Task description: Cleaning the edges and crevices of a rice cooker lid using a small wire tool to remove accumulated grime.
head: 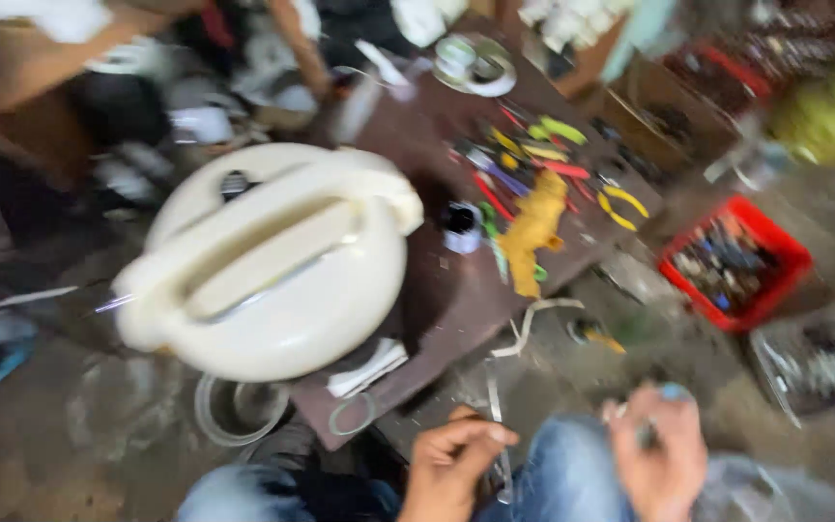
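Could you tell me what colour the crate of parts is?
The crate is red, per the head view.

No packages, labels, signs, screens discernible; view perhaps too blurred.

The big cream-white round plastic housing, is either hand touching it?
No, the cream-white round housing lies on the brown board, while the left hand and right hand sit apart near the knees.

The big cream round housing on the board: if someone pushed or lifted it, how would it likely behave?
The housing looks like smooth, glossy moulded plastic, so probably stiff and a bit slippery. It overhangs the brown board's edge, so a push could tip it off. It is bulky, probably light for its size, though blur hides what is inside.
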